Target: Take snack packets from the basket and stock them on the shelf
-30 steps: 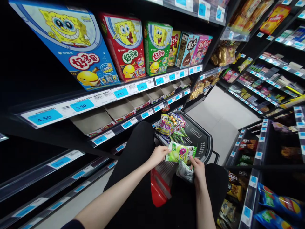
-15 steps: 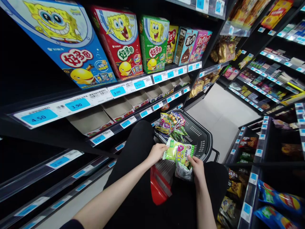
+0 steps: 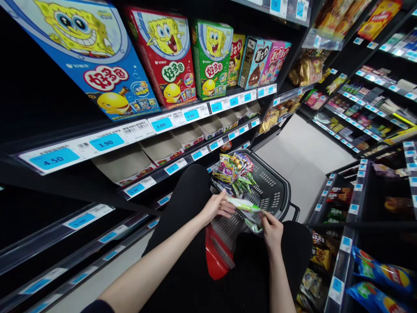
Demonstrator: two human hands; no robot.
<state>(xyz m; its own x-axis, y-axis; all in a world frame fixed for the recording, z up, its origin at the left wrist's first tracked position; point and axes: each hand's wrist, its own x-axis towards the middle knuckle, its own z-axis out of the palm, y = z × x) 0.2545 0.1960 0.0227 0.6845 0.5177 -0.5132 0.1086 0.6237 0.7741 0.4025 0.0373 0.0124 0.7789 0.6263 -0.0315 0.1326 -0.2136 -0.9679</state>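
Note:
Between my two hands is a small green-and-white candy packet, turned so that mostly its edge shows. My left hand pinches its left end, and my right hand grips the right end. Just below it hangs or lies another green-and-clear packet; whether my right hand also holds that one, I cannot tell. Beyond my hands, a dark grey shopping basket sits on the floor between my knees. Several colourful snack packets are heaped at its left side.
To the left, a shelf with price labels carries a blue box, a red box and a green box. Open cartons line the shelf below. A red piece lies near my lap. Snack bags fill racks at right.
The green packet has tipped from showing its printed front to nearly edge-on. Both hands have turned with it, and the second packet below has shifted slightly.

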